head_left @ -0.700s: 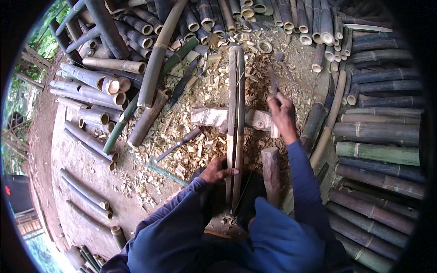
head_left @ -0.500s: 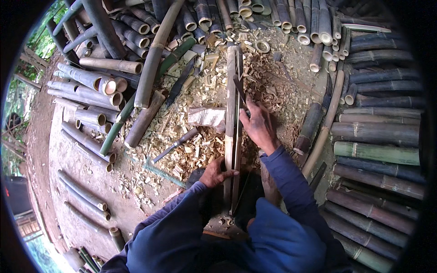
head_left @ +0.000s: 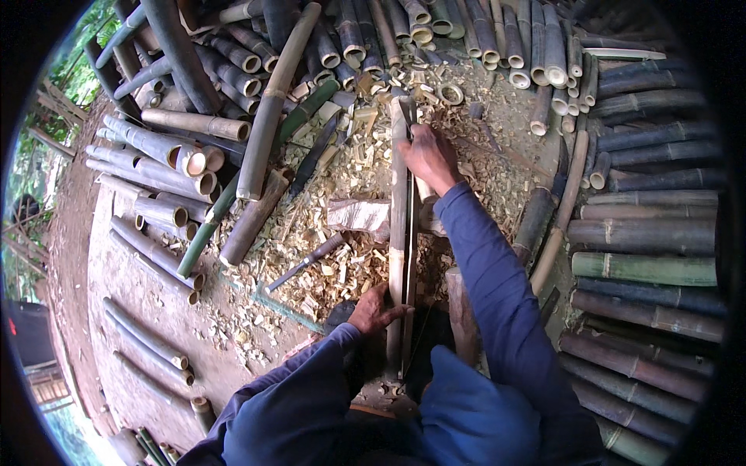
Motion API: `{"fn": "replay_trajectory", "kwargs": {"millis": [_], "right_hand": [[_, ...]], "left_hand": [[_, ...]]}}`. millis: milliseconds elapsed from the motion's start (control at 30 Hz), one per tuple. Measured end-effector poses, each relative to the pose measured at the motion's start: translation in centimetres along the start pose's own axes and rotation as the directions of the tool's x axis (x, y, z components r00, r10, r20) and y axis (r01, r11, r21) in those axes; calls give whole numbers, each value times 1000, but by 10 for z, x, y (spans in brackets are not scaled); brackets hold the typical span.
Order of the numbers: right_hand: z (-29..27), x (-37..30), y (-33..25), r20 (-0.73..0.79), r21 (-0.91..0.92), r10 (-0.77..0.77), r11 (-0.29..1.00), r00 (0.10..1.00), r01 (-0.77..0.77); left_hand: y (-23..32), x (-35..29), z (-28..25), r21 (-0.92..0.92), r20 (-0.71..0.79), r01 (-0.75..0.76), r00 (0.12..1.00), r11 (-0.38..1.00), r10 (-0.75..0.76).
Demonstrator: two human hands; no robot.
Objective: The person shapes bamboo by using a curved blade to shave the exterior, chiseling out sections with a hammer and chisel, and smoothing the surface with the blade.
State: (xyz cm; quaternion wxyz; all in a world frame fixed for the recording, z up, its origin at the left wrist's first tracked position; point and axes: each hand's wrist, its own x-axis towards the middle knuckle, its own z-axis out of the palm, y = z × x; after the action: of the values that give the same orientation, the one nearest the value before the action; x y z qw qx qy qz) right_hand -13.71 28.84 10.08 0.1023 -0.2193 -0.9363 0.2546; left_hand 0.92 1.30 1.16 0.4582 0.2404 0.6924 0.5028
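A long split bamboo pole [head_left: 399, 210] stands lengthwise in front of me, its near end between my knees. It lies across a short wooden block [head_left: 359, 217]. My left hand [head_left: 374, 311] is closed on the pole's lower part from the left, thumb laid over it. Near the pole's far end my right hand [head_left: 432, 159] is closed round a knife, whose pale handle [head_left: 425, 190] shows below the fist. Its dark blade [head_left: 407, 109] is mostly hidden by the hand and lies along the pole's right edge.
A chisel-like tool [head_left: 307, 262] with a dark handle lies among pale wood chips [head_left: 342, 272] left of the pole. Cut bamboo lengths [head_left: 645, 233] are stacked on the right; more bamboo tubes [head_left: 175, 155] lie at the left and far side. A wooden piece [head_left: 462, 311] stands by my right knee.
My right hand has moved away from me along the pole with the knife, toward the far end. My left hand keeps its hold on the lower part.
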Motion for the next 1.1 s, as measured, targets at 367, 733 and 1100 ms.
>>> {"fn": "replay_trajectory", "kwargs": {"millis": [367, 733, 1100], "right_hand": [[-146, -184, 14, 123, 903, 233, 378, 965, -206], [-294, -269, 10, 81, 960, 323, 227, 943, -161], [-354, -231, -158, -8, 886, -152, 458, 988, 78]], "left_hand": [[60, 15, -44, -319, -175, -393, 919, 863, 354], [381, 55, -207, -528, -142, -639, 716, 559, 684], [454, -44, -151, -61, -170, -834, 550, 548, 818]]}}
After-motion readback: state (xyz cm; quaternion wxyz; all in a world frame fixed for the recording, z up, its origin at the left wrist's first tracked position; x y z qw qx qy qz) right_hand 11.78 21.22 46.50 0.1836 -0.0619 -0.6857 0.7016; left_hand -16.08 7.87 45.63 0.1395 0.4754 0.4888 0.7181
